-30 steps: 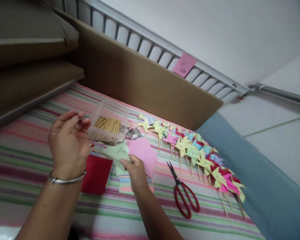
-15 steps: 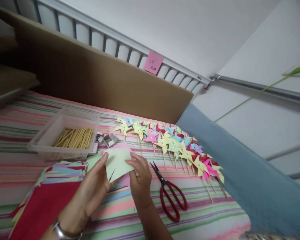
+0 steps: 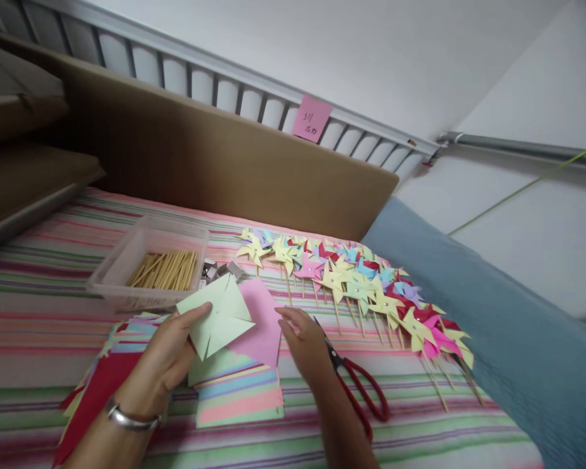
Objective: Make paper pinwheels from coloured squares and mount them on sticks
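Observation:
Between the thumb and fingers of my left hand (image 3: 173, 345) is a pale green paper square (image 3: 219, 317) with slits cut in from its corners. My right hand (image 3: 303, 339) is off the square, its fingers apart and slightly curled at the right edge of a pink paper sheet (image 3: 262, 319); whether they touch it I cannot tell. That sheet lies on a fanned stack of coloured paper (image 3: 239, 394). Partly behind my right hand and forearm lie red-handled scissors (image 3: 366, 391), blades pointing away from me.
A clear plastic box (image 3: 97, 283) of wooden sticks (image 3: 166, 270) stands behind my left hand, beside small grey boxes (image 3: 232, 269). Red-topped cut paper (image 3: 100, 387) lies at left. Rows of paper pinwheels (image 3: 356, 286) fill the right side, before a cardboard panel (image 3: 234, 163).
My right hand has let go of the green square and moved right. My left hand keeps it, now turned so several slits show. The view has shifted slightly.

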Demonstrator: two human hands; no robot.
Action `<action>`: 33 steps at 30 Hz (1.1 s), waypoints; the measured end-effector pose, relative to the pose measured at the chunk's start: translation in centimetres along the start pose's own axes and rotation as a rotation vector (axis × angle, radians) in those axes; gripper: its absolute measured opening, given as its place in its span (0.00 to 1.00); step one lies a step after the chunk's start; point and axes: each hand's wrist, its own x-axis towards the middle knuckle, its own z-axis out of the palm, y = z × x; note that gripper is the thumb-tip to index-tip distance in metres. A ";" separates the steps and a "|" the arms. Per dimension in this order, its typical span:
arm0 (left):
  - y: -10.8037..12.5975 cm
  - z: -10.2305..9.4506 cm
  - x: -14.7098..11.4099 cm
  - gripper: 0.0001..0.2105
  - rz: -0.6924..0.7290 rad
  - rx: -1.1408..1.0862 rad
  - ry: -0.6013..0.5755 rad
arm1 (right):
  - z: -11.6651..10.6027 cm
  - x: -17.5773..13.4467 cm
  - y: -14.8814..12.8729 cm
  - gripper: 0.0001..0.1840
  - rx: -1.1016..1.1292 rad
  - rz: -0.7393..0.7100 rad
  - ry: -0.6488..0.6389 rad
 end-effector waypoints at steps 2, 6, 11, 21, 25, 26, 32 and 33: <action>0.6 -0.3 0.1 0.12 0.013 0.010 0.015 | -2.0 -0.1 1.7 0.17 -0.132 0.173 -0.112; 1.1 -0.7 0.1 0.11 0.043 0.021 0.012 | -5.3 -2.7 5.3 0.19 -0.335 0.375 -0.174; 1.2 -0.1 -0.8 0.15 0.068 0.063 -0.068 | -6.1 -8.1 9.1 0.22 -0.476 0.427 -0.131; 0.8 -0.5 -1.5 0.17 0.053 0.176 -0.179 | -6.1 -11.0 9.3 0.28 -0.452 0.363 0.038; 0.6 -1.2 -1.3 0.16 0.042 0.201 -0.186 | -5.8 -13.4 7.9 0.30 -0.017 0.464 0.124; 0.5 -1.4 -1.3 0.16 0.041 0.206 -0.186 | -5.6 -14.3 7.3 0.32 0.160 0.515 0.130; 0.1 -2.1 -1.4 0.17 0.043 0.296 -0.214 | -2.2 -19.3 1.9 0.36 0.934 0.582 -0.072; 0.1 -2.2 -1.4 0.16 0.040 0.330 -0.223 | -1.6 -19.7 0.9 0.33 0.909 0.569 -0.131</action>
